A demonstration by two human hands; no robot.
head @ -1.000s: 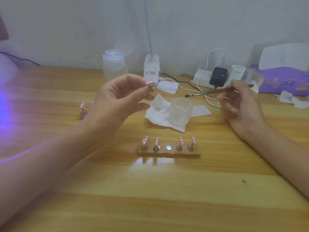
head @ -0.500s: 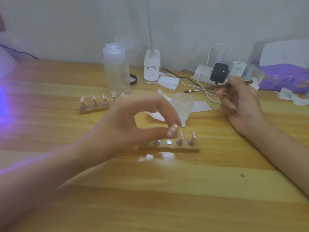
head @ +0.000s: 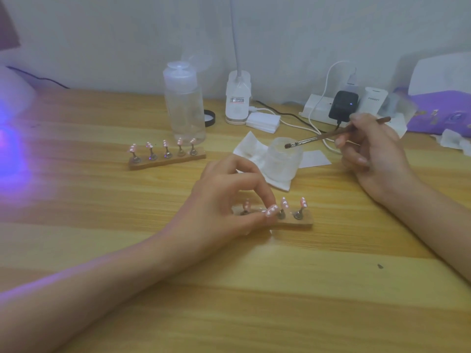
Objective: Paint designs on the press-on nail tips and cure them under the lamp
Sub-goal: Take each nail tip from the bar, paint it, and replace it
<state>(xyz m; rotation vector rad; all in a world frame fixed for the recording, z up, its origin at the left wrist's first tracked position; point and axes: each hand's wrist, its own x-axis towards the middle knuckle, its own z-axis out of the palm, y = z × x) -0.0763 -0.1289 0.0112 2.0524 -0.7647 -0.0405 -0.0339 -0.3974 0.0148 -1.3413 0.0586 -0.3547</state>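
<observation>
Left hand (head: 224, 197): thumb and forefinger pinch a pink, white-dotted nail tip (head: 271, 210). It was raised a second ago and is now down at the near holder (head: 293, 222); I can't tell if it's seated.
Right hand (head: 374, 154): fingers curled round a thin brush (head: 318, 137), bristles over the frosted jar (head: 283, 161).
Near holder: wooden strip with metal stems, mid-table (head: 254, 301).
Far holder (head: 167, 160): five glossy tips, back-left.
Front edge: a wide stretch of wood grain.
</observation>
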